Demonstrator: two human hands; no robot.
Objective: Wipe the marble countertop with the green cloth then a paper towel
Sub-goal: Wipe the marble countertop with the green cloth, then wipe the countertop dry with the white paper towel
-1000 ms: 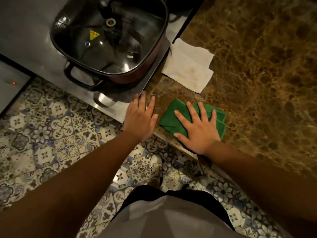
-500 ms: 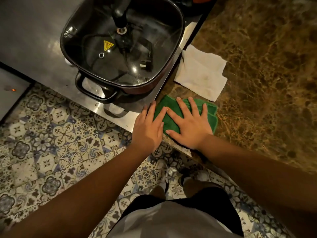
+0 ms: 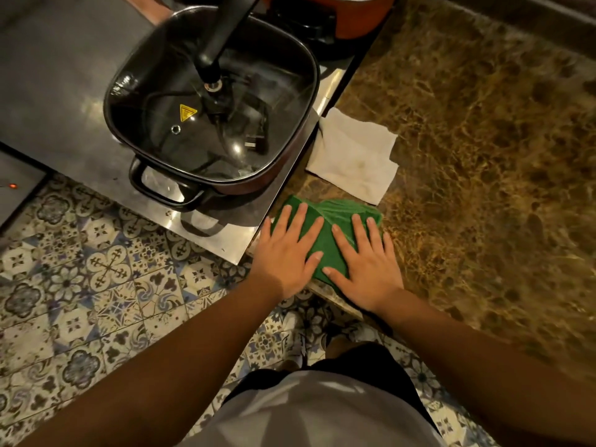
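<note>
The green cloth (image 3: 325, 227) lies folded at the near corner of the marble countertop (image 3: 477, 162), centre of the frame, and I press both palms flat on it. My left hand (image 3: 287, 253) and my right hand (image 3: 364, 259) sit side by side, fingers spread, gripping nothing. Just above the cloth, the paper towel (image 3: 353, 156) rests on the marble beside the square lidded pot (image 3: 209, 104) in the upper left.
</note>
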